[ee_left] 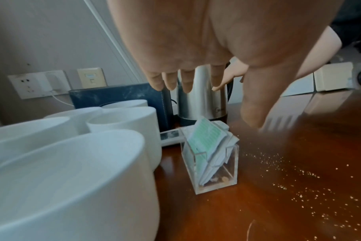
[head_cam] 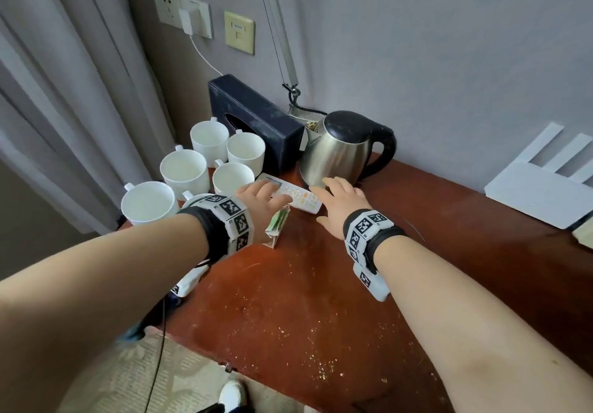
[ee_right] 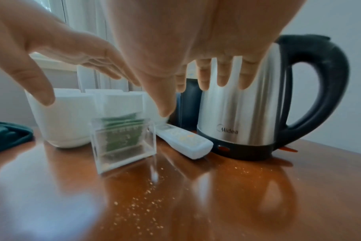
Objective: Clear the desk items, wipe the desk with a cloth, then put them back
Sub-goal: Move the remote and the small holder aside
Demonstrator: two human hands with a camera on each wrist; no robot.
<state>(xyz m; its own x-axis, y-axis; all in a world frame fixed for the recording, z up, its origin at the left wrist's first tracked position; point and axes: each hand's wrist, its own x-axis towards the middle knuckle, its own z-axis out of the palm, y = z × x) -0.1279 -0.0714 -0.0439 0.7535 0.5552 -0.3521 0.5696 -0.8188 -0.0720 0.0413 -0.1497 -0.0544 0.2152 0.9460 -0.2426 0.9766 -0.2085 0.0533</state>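
Both hands, left (head_cam: 256, 196) and right (head_cam: 341, 205), hover grip-apart over the remote (head_cam: 293, 193), crowded beside the kettle (head_cam: 340, 149).

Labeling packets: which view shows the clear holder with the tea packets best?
Left wrist. The clear holder stands close and sharp there, unblocked, its green and white packets fanned out. Right wrist shows the holder whole but blurred. In the head view the left hand partly hides it, seen small from above.
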